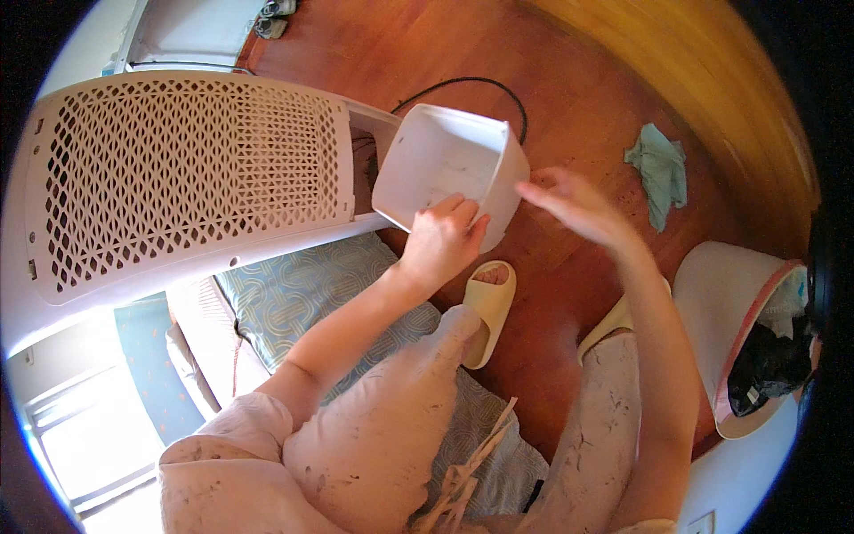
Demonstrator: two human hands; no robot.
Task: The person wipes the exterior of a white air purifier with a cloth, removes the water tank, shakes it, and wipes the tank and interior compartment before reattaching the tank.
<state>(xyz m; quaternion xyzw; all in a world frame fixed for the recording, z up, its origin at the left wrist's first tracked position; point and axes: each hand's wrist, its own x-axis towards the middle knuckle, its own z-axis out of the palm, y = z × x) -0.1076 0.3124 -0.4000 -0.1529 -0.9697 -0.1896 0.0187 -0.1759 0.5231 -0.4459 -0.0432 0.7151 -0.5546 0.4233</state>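
Observation:
My left hand (446, 233) grips the near rim of a white plastic water-tank-like box (427, 160), its open side tilted up toward me. Beside the box's right wall is my right hand (567, 200), slightly blurred, fingers apart and holding nothing. Its fingertips are close to the wall; I cannot tell whether they touch. Left of the box stands a tall white appliance (233, 230) with a perforated grille (193, 180), possibly an air cooler. A dark opening (362, 157) with wires inside shows at its lower end, partly hidden by the box.
A black cable (467, 80) curves over the wooden floor (373, 47) behind the box. A green cloth (659, 170) lies to the right, near a waste bin (717, 287) holding a black bag (767, 367). Pale yellow slippers (497, 314) are on my feet, beside a patterned cushion (313, 287).

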